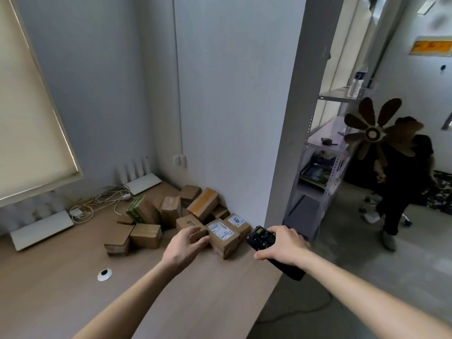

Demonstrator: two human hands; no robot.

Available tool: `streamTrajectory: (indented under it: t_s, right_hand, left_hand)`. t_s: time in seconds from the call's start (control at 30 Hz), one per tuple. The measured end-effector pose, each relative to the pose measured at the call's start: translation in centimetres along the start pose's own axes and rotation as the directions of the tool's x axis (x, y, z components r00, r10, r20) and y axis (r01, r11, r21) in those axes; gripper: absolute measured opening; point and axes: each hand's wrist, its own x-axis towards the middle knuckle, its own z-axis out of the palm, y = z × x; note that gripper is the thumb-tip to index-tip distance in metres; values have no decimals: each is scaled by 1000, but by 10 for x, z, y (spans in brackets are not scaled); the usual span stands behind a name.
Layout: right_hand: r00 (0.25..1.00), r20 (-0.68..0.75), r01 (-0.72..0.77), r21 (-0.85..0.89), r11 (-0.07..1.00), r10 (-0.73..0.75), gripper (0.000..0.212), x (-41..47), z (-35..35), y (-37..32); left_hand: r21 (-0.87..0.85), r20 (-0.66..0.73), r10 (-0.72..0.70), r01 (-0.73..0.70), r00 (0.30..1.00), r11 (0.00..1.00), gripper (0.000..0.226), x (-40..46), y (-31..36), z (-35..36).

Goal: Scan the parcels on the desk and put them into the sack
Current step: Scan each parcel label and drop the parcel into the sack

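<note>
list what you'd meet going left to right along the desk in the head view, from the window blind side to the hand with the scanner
white flat box → cable tangle → white grommet → parcel with green tape → left hand → parcel with the white label → scanner → right hand

Both our arms reach forward. Our left hand [185,243] is spread, fingers loosely apart; our right hand [283,245] has its fingers curled tight in a grip.

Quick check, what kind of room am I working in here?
Probably a small office or parcel back room: cardboard parcels piled on a wooden desk, a handheld scanner, metal shelving behind.
</note>
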Motion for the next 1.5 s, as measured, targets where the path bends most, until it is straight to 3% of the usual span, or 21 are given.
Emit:
streamTrajectory:
  t_s: [0.37, 0.5, 0.7, 0.83, 1.03, 1.27, 1.5]
  right_hand:
    - [984, 175, -43, 9, 999, 41, 85, 187, 90, 20]
    - [970, 239, -37, 15, 999, 33, 78, 259, 128, 32]
    - [973, 227, -75, 99, 992, 51, 65, 342, 183, 49]
    - [970, 234, -114, 175, 978, 71, 61, 365, 214, 59]
    - [954, 297, -82, 129, 988, 40, 66, 368, 235, 64]
    - [953, 291, -145, 197, 970, 83, 60, 379, 238, 65]
    - [961, 261, -154, 238, 959, 89, 54, 379, 249, 70]
  left_hand:
    - [13, 150, -250, 251, 956, 968, 60, 137, -92, 78]
    - [35, 182, -347, 346, 920, 938, 60, 186, -124, 121]
    - [29, 177, -393, 394, 902, 919, 61, 249, -157, 171]
    - [-36, 193, -394, 408, 898, 912, 60, 277, -174, 189]
    - [-106, 167, -434, 454, 885, 885, 60, 304, -194, 196]
    - [-142, 151, -446, 466, 882, 873, 67, 325, -214, 193]
    - [-283, 112, -471, 482, 875, 829, 72, 344, -222, 205]
